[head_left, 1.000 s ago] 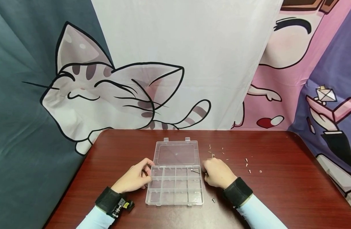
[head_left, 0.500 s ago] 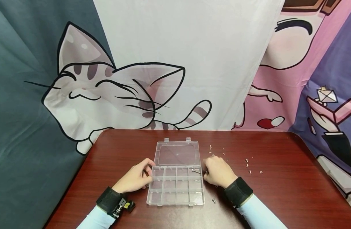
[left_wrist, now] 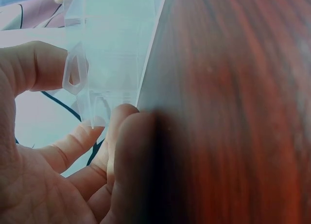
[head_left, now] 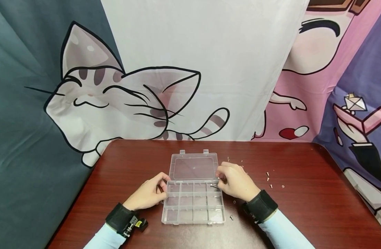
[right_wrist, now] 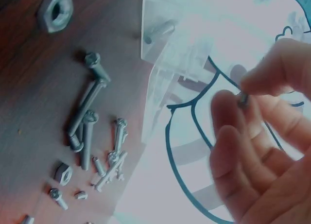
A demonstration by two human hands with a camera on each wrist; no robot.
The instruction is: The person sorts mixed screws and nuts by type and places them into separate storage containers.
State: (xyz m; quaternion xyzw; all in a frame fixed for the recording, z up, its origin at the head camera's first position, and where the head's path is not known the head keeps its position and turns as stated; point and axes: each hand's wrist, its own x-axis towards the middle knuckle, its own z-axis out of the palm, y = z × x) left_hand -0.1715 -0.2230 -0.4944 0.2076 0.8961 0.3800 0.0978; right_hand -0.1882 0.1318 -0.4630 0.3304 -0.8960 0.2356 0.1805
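Observation:
A clear plastic compartment box (head_left: pixel 192 208) lies on the table with its lid (head_left: pixel 194 166) folded back. My left hand (head_left: pixel 146 193) grips the box's left side, thumb and fingers at the wall (left_wrist: pixel 114 54) in the left wrist view. Over the upper right corner of the box is my right hand (head_left: pixel 238 181). Its thumb and forefinger pinch a small metal piece (right_wrist: pixel 243 98), mostly covered by the fingertips; I cannot tell whether it is a screw or a nut. A long bolt (head_left: pixel 213 186) lies in the top right compartment, also visible through the clear wall in the right wrist view.
Right of the box, the table holds a nut (head_left: pixel 234 201) and a short screw (head_left: pixel 231 217). Several small screws (head_left: pixel 267 174) and a tiny nut (head_left: pixel 283 186) are scattered farther right. Long bolts (right_wrist: pixel 87 136) lie clustered beside the box. A printed cloth (head_left: pixel 234 69) hangs behind the table.
My right hand has risen from the table beside the box to above its upper right corner, uncovering a nut. The box and left hand have shifted slightly right.

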